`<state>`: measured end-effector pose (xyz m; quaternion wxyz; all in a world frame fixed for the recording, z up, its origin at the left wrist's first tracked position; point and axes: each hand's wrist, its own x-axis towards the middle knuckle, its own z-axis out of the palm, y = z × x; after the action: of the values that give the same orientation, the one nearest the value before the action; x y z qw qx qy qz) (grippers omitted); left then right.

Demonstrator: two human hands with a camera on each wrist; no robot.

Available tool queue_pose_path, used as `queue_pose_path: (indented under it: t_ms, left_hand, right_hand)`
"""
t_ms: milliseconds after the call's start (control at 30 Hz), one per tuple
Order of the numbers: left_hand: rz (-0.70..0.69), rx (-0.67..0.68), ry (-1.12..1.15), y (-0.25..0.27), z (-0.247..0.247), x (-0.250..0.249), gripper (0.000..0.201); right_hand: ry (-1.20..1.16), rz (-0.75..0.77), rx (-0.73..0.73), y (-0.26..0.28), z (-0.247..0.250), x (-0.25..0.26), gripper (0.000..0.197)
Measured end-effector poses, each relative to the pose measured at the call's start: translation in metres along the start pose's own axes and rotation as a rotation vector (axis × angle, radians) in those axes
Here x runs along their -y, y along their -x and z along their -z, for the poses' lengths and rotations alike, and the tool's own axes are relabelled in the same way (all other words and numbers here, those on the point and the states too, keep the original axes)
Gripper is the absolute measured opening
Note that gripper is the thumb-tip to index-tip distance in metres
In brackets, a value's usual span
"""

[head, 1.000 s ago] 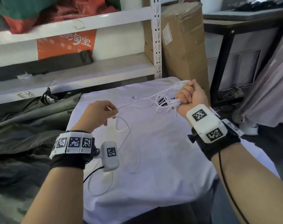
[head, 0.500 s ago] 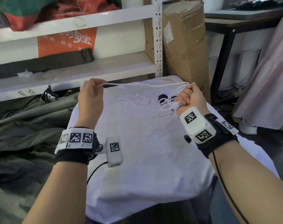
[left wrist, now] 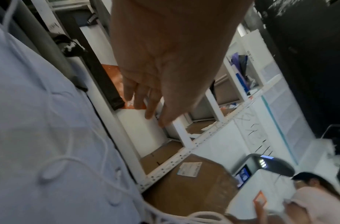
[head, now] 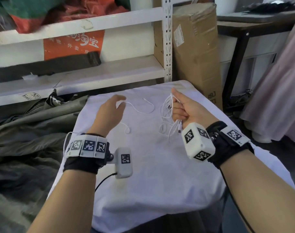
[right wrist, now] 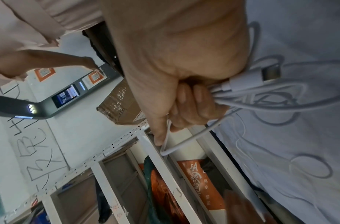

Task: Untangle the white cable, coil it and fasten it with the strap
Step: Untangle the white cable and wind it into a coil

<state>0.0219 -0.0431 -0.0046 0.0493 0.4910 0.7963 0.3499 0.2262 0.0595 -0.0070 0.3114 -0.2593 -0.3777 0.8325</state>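
right hand (head: 185,108) raised above the surface, fist closed around a bundle of loops of the white cable (head: 167,115); thumb up, pressing one strand against the forefinger. in the right wrist view, fingers (right wrist: 196,97) curled tight on several strands, with a usb plug (right wrist: 268,74) sticking out just beside the heel of the palm. loops hanging from the fist down to the white cloth (head: 160,174), some lying on it.

left hand (head: 109,113) open, fingers loosely extended and holding nothing, hovering over the far left part of the cloth. in the left wrist view, fingers (left wrist: 144,100) straight and apart, nothing between them. free end of the cable lying slack on the cloth between the two hands, in a curve with a small connector (head: 144,99) at its tip; another loose loop near the left wrist. whether the left fingertips touch the strand, cannot tell.

strap not clearly seen in any view.

around: white metal shelf (head: 96,76) behind the surface, tall cardboard box (head: 195,52) leaning beside the shelf post, grey-green fabric (head: 25,135) heaped at the left, black table frame at the right.
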Motion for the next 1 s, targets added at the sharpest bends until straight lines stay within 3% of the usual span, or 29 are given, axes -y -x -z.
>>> queue_pose_path:
  t_ms: [100, 133, 200, 300, 400, 467, 533, 667, 733, 867, 1000]
  left_hand:
    - [-0.04, 0.195, 0.479, 0.015, 0.002, -0.037, 0.034]
    - [-0.06, 0.284, 0.531, 0.021, 0.001, -0.048, 0.037]
    - [-0.099, 0.404, 0.46, 0.03, -0.004, -0.062, 0.038]
    - [-0.09, 0.492, 0.275, 0.032, -0.015, -0.06, 0.024]
    - [-0.026, 0.531, 0.532, 0.029, -0.013, -0.049, 0.026]
    - [0.027, 0.534, 0.74, 0.028, -0.005, -0.05, 0.039]
    - [0.042, 0.512, 0.735, 0.027, -0.002, -0.053, 0.046]
    - [-0.001, 0.536, 0.585, 0.028, -0.011, -0.053, 0.028]
    - [-0.006, 0.541, 0.685, 0.028, -0.014, -0.053, 0.014]
    - [0.011, 0.583, 0.905, 0.027, -0.012, -0.053, 0.019]
    - [-0.062, 0.335, 0.633, 0.022, -0.008, -0.045, 0.015]
  right_hand:
    - [0.08, 0.022, 0.001, 0.001, -0.004, -0.002, 0.037]
    - [0.116, 0.033, 0.003, 0.002, -0.006, -0.003, 0.036]
    - [0.196, 0.067, 0.001, 0.003, -0.01, -0.005, 0.036]
    - [0.271, 0.102, 0.004, 0.003, -0.01, -0.007, 0.036]
    - [0.297, 0.096, 0.022, 0.004, -0.011, -0.007, 0.04]
    - [0.323, 0.102, 0.01, 0.004, -0.012, -0.007, 0.04]
    - [0.35, 0.11, -0.01, 0.005, -0.014, -0.009, 0.038]
    - [0.39, 0.109, -0.01, 0.007, -0.018, -0.013, 0.03]
    - [0.376, 0.099, 0.006, 0.007, -0.018, -0.014, 0.026]
    - [0.378, 0.081, 0.047, 0.008, -0.017, -0.013, 0.03]
    - [0.439, -0.09, 0.208, 0.011, -0.021, -0.013, 0.035]
